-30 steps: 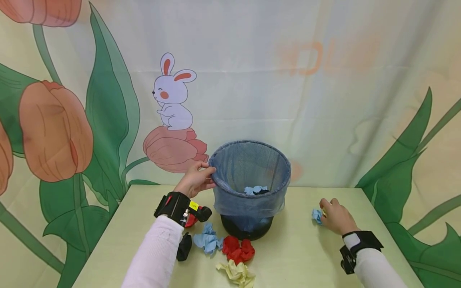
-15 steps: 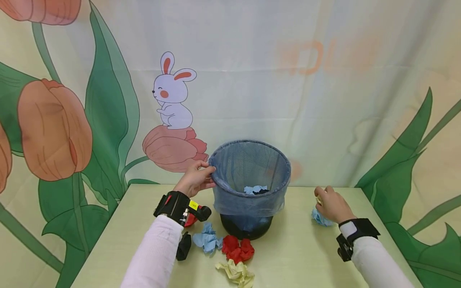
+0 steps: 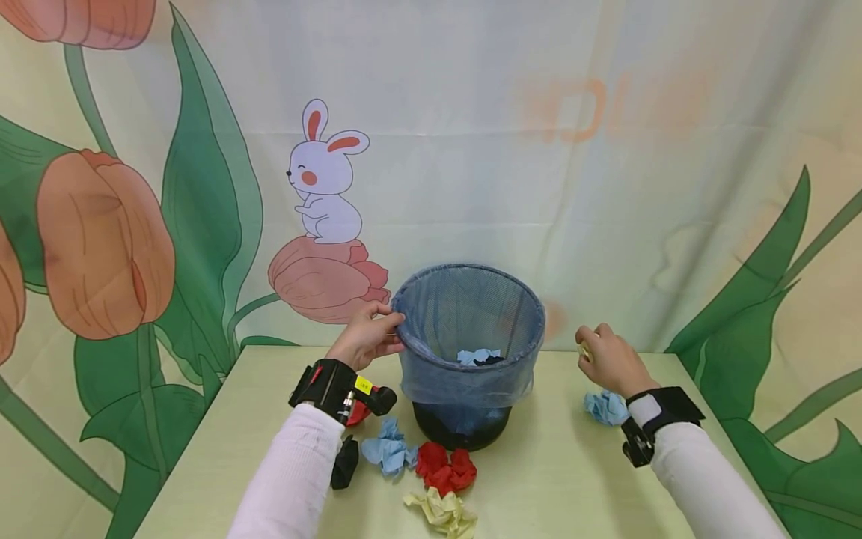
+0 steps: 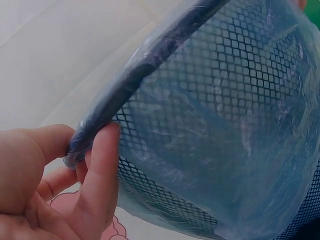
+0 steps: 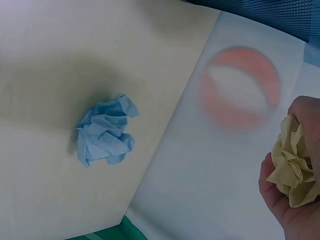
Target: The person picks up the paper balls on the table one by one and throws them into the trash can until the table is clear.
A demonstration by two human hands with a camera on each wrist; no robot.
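My left hand (image 3: 367, 337) pinches the left rim of a mesh wastebasket (image 3: 465, 367) lined with a thin blue plastic bag (image 4: 200, 120); in the left wrist view the thumb and fingers sit on either side of the dark rim. Inside the basket lie crumpled light blue paper (image 3: 477, 356) and something black. To the right of the basket, my right hand (image 3: 614, 362) is raised over the table, gripping a crumpled yellow paper ball (image 5: 292, 167). Below and behind that hand, a crumpled light blue paper ball (image 5: 105, 131) rests on the table.
In front of the basket on the table (image 3: 539, 486) lie another light blue paper ball (image 3: 389, 448), a red one (image 3: 444, 468), a yellow one (image 3: 443, 513) and a black one (image 3: 345, 463). Another red piece (image 3: 358, 413) is partly behind the left wrist. A printed curtain (image 3: 471, 150) hangs behind.
My right hand has lifted the yellow paper ball and moved up and slightly left, exposing the light blue ball left on the table. My left hand has stayed on the rim.
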